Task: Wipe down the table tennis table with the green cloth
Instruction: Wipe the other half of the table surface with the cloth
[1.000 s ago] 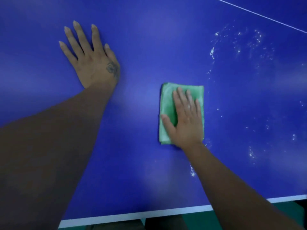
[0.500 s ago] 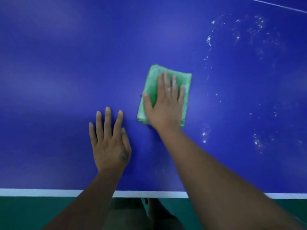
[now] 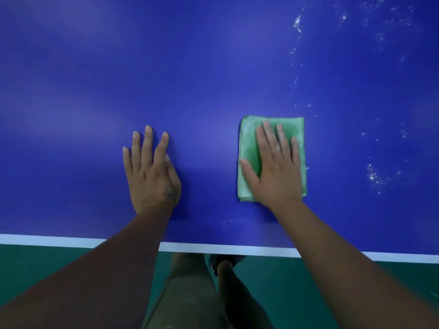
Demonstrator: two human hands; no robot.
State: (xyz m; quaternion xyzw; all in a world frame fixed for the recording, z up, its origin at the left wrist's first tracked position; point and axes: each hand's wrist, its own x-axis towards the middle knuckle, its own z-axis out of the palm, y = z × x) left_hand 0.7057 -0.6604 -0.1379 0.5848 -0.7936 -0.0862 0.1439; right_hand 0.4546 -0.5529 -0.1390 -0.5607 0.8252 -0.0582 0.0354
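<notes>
**A:** So, what is different from a second ago?

**B:** Your left hand (image 3: 152,172) is no longer stretched far out. It now lies flat near the white line (image 3: 213,246) at the table's (image 3: 190,67) near edge, fingers straight and close together. Your right hand (image 3: 276,167) has pulled the cloth (image 3: 248,148) back toward you, and it sits square again after being tilted half a second ago.

**A:** And what does that mean for the wiping?

**B:** You seem to be at the end of a pull stroke. The patch in front of you looks clean, but the white specks (image 3: 375,174) to the right of the cloth are not wiped yet, so I judge that side comes next.

**A:** How does the cloth look?

**B:** It is green and folded into a neat rectangle with layered edges at its near end, lying flat on the table. Your right palm and slightly spread fingers press on it.
</notes>
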